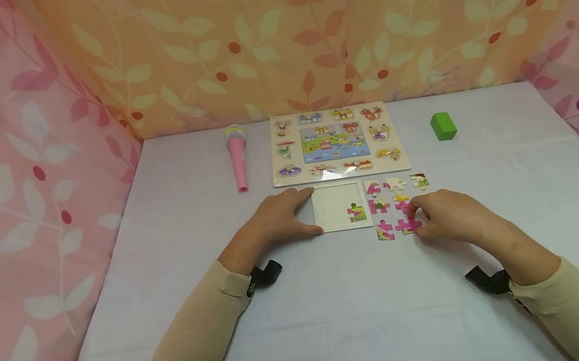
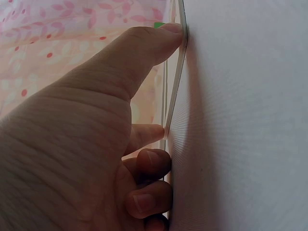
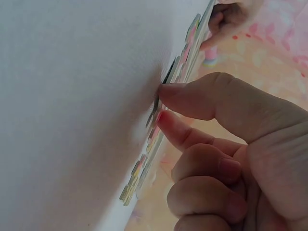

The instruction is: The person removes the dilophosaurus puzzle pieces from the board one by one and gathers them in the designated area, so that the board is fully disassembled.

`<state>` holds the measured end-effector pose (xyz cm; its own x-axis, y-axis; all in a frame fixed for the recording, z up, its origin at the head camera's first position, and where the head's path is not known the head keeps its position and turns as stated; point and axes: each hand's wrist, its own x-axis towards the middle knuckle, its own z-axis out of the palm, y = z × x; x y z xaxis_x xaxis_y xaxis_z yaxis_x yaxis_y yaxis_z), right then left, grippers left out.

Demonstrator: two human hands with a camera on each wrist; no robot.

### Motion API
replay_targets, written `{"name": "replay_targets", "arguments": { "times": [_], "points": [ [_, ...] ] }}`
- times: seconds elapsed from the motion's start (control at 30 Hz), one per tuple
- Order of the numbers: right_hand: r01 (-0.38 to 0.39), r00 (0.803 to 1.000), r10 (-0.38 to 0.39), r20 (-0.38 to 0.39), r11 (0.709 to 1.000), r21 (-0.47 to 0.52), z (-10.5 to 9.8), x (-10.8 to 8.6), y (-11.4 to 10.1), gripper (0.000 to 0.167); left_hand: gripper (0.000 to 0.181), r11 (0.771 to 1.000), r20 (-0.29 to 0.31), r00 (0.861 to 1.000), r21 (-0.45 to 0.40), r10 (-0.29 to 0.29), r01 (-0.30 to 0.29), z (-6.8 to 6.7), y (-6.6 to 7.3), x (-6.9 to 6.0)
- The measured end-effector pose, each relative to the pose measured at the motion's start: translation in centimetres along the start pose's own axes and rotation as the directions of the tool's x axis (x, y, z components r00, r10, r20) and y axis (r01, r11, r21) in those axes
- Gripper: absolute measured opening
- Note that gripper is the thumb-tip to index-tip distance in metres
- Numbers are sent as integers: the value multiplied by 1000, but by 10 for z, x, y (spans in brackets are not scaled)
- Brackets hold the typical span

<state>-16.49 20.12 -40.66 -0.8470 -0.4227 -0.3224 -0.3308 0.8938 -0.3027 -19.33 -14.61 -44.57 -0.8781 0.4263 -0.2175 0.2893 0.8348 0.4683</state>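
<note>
A small white puzzle tray lies mid-table, with one green-and-pink puzzle piece in its lower right corner. My left hand holds the tray at its left side, thumb at the near corner and index finger at the far one; in the left wrist view the thumb presses the edge. Several loose jigsaw pieces lie right of the tray. Over the nearest of them, my right hand pinches a pink puzzle piece between thumb and index finger. Its other fingers are curled in the right wrist view.
Behind the tray lies a larger wooden picture puzzle board. A pink toy microphone is left of that board, and a green block stands at the back right. Patterned curtains border the white tabletop.
</note>
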Motion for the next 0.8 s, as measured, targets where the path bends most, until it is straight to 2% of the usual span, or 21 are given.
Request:
{"name": "replay_targets", "arguments": {
  "times": [0.3,0.53,0.7,0.8],
  "points": [
    [1,1000,-1,4,1000,1,-1,-1,-1,31,97,1000,-7,1000,10,3,-3,-2,1,0],
    [10,999,-10,30,1000,2,-13,-6,-5,37,97,1000,-7,1000,12,15,-15,-1,1,1],
    [38,999,-38,-28,999,8,-24,-10,-8,45,97,1000,-6,1000,16,12,-12,0,0,1],
    [74,994,-74,-85,997,-1,-30,-11,-13,44,97,1000,-5,1000,15,10,-10,1,0,1]
  ]
}}
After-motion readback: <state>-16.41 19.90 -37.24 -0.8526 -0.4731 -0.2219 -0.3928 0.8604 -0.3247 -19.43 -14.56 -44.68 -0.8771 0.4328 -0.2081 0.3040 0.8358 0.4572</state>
